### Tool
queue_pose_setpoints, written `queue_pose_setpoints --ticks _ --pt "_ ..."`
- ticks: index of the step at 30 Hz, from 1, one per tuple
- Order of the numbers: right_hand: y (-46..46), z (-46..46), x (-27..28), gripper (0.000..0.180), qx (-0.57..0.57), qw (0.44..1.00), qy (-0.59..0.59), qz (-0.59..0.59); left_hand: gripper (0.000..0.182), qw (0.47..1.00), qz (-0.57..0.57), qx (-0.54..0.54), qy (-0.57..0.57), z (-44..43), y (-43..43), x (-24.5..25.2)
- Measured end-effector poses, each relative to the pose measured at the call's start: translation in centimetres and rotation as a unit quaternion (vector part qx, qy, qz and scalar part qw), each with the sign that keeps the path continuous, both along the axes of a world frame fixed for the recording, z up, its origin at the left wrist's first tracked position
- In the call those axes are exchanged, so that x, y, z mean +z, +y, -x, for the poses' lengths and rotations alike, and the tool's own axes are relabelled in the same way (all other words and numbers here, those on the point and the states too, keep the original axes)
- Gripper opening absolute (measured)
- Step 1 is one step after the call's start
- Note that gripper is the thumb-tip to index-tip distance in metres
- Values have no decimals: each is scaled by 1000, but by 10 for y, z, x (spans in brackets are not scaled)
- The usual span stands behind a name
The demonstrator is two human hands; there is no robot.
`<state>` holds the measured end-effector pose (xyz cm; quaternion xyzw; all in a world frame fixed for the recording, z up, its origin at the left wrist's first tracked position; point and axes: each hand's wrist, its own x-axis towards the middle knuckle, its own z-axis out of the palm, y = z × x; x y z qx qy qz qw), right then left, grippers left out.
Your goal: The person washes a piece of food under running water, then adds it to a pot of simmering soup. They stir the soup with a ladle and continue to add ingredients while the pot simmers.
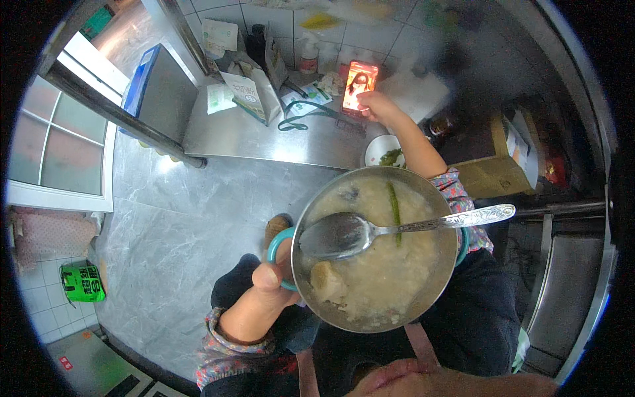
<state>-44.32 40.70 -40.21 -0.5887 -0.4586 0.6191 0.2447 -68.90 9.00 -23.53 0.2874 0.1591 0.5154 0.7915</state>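
Observation:
My left hand grips a teal handle of a round metal bowl, held close below my face. The bowl holds a cloudy porridge or soup with a pale chunk and a thin green strip. A metal spoon lies across the bowl, its patterned handle over the right rim. My right hand reaches to a lit smartphone propped on the metal counter, fingers at its lower part. A white plate with green food is partly hidden behind the bowl and my right forearm.
On the metal counter are a paper bag, a teal cord, packets and pump bottles. A cardboard box stands at the right. A metal rail crosses the left, above the tiled floor. A green bag hangs lower left.

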Motion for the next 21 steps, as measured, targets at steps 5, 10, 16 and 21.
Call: queue_pose_setpoints --ticks 5,10,16,21 --pt "28 -3 -19 19 6 1000 -18 14 96 994 111 -10 13 -1 1 15" --pt "59 -31 -25 19 -86 978 114 -150 103 991 130 -13 30 -9 8 20" --pt "45 -27 -12 16 -34 985 141 -90 103 990 133 -12 43 -10 8 22" --pt "21 -3 -16 19 31 998 48 24 102 989 139 6 55 -12 8 25"
